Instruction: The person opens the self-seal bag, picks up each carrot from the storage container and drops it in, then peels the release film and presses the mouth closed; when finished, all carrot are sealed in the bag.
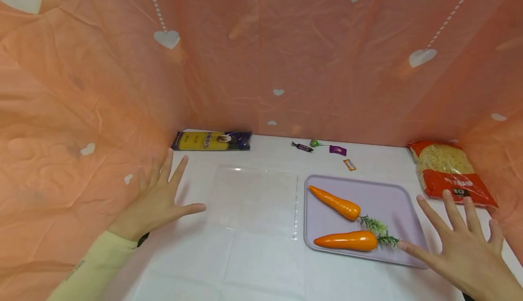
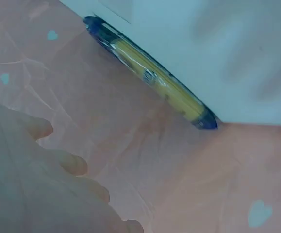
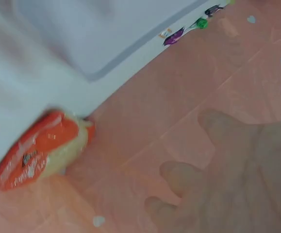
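Observation:
My left hand point(image 1: 157, 201) is spread over the left side of the white table, holding nothing. A clear plastic bag point(image 1: 255, 201) lies flat to its right, and a yellow and blue pasta packet point(image 1: 204, 140) lies beyond its fingertips. On the right, my right hand point(image 1: 466, 246) is spread too, with nothing in it, over the right edge of a lilac tray point(image 1: 392, 196). Two orange carrots with green tops lie on that tray, an upper carrot point(image 1: 337, 203) and a lower carrot point(image 1: 347, 241). Past the right fingers lies a red pasta bag point(image 1: 449, 171).
Along the back lie a dark wrapped candy point(image 1: 302, 147), a green lollipop point(image 1: 314, 143), a purple candy point(image 1: 337, 150) and an orange and white candy point(image 1: 349, 165). An orange curtain point(image 1: 261, 56) with white hearts encloses the table at the back and sides.

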